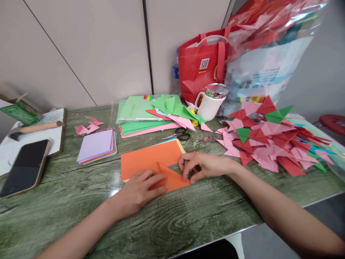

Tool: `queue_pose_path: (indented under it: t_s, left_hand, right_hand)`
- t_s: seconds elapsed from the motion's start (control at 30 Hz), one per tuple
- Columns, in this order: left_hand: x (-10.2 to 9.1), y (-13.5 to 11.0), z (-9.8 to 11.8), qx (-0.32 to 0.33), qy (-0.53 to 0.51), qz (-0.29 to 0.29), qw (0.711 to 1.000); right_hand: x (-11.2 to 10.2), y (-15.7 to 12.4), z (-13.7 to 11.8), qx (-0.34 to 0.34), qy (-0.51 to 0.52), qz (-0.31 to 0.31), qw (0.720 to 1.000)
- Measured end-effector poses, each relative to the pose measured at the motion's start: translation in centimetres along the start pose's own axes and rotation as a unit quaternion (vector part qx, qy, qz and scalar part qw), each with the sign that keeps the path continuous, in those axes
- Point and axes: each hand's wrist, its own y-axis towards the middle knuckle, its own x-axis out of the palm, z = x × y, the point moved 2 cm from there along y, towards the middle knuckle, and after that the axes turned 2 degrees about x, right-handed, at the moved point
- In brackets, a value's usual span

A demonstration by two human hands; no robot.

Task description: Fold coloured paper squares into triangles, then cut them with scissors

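Note:
An orange sheet of paper lies partly folded on the table, a slanting edge running across it. My left hand rests on its left part with the fingers stretched out and lying flat. At the sheet's right corner, the thumb and fingers of my right hand are pinched together on the paper. Just behind lies a stack of larger coloured paper, orange on top, with yellow and blue edges showing. Some of the stack's front edge is hidden by my left hand and the folded sheet.
Black-handled scissors lie behind the stack. A square paper pile and a phone are at left. Folded paper pieces heap up at right. A white mug, red bag and green paper packs stand behind.

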Motion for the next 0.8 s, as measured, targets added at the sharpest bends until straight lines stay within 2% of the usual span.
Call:
queue_pose_path:
  t_s: [0.8]
  left_hand:
    - [-0.16,0.04,-0.09,-0.009,-0.02,-0.013,1.0]
  right_hand:
    - [-0.01,0.02,0.32,0.004,-0.003,-0.003,1.0]
